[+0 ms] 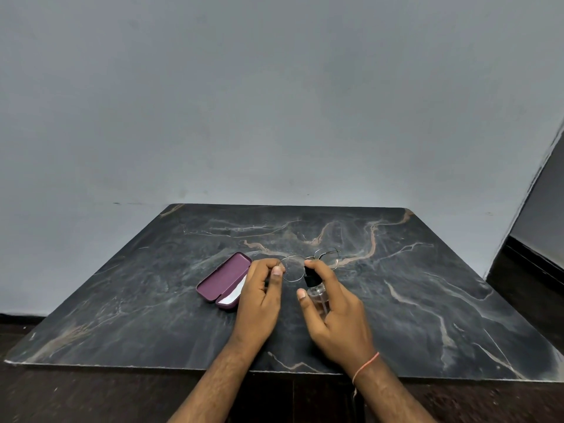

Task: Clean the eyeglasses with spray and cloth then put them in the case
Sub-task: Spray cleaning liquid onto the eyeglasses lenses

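Item 1, eyeglasses: your left hand pinches the frame's outer edge, w/ lenses held up off the desk, prob. so mist reaches them.
Item 2, spray bottle: gripped in your right hand, forefinger on the black nozzle, aimed at the near lens.
Item 3, case: open, just left of your hands, white cloth inside; ready for later steps.

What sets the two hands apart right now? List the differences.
The left hand pinches the thin wire-framed eyeglasses at one lens rim; the right hand wraps around the small clear spray bottle with a black nozzle, one fingertip on the nozzle top. The right wrist wears a thin orange thread; the left is bare. Both are raised above the dark marble tabletop, near the open maroon case.
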`<control>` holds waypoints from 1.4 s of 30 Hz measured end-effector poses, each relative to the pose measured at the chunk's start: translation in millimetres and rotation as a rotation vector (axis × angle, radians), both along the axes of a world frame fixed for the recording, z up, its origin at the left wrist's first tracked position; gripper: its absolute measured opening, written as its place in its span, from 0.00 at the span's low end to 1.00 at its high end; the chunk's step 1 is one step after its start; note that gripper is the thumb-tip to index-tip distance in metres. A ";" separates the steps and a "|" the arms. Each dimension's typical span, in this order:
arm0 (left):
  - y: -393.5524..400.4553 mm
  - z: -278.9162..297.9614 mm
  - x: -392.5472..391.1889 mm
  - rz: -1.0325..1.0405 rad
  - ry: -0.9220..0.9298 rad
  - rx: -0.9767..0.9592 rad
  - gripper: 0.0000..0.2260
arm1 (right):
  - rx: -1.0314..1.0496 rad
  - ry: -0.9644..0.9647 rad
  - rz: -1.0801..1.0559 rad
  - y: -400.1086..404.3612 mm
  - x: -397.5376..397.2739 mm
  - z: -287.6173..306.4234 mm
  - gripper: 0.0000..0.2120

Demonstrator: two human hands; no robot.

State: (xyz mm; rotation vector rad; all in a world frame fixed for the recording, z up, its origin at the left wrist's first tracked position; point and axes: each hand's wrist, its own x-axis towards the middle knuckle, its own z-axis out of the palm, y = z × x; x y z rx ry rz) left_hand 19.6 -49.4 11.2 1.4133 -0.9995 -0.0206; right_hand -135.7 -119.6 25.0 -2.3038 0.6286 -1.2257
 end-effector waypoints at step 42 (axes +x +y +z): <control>5.5 3.9 -3.5 0.050 -0.014 0.030 0.07 | 0.427 -0.207 -0.281 -72.8 -51.3 5.7 0.17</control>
